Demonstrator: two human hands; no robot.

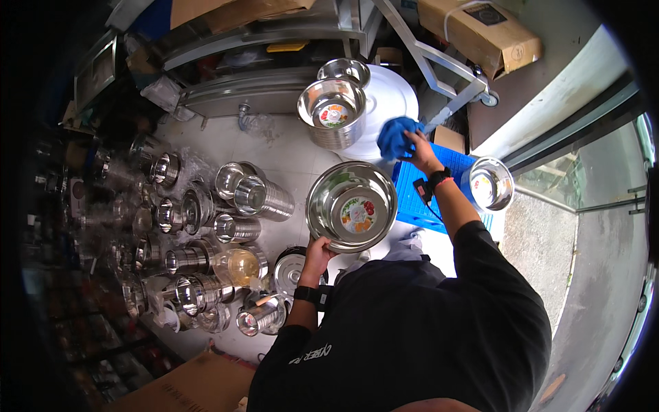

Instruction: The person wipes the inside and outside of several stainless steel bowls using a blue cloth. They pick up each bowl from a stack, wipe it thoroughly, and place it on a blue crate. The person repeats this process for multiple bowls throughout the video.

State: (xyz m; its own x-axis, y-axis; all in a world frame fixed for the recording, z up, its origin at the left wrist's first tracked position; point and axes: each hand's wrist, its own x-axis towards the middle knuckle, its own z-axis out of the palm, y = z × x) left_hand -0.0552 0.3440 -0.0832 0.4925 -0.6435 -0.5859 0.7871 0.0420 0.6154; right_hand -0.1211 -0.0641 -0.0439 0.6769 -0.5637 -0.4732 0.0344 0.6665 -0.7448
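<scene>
My left hand (320,253) grips the near rim of a wide stainless steel basin (351,207), tilted so its inside and the round fruit-patterned sticker on its bottom face me. In my right hand (422,149) is a bunched blue cloth (399,138), apart from the basin and over the near edge of a round white surface (394,100). On that surface stands a stack of steel basins (337,135), its top one bearing a similar sticker, with another steel bowl (346,71) behind it. A single steel basin (490,184) rests on the right part of a blue plastic crate (419,198).
Many stacks of steel bowls (275,200) and pots lie on the tiled floor at left, some in clear plastic. A metal frame with a caster (489,98) and a cardboard box (479,36) stand at upper right. Another carton (195,383) is at lower left.
</scene>
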